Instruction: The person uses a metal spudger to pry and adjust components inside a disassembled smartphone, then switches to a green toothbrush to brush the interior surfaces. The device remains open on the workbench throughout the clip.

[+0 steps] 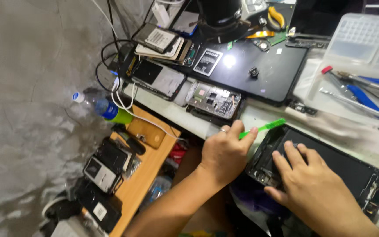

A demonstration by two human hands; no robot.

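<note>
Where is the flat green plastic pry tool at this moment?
In the head view, the flat green plastic pry tool is right of centre, gripped in the left hand, its tip over the top edge of the opened black tablet that the right hand presses.

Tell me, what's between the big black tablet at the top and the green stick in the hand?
In the head view, an opened phone with its insides showing lies on the white bench edge between the black tablet and the green pry stick.
</note>
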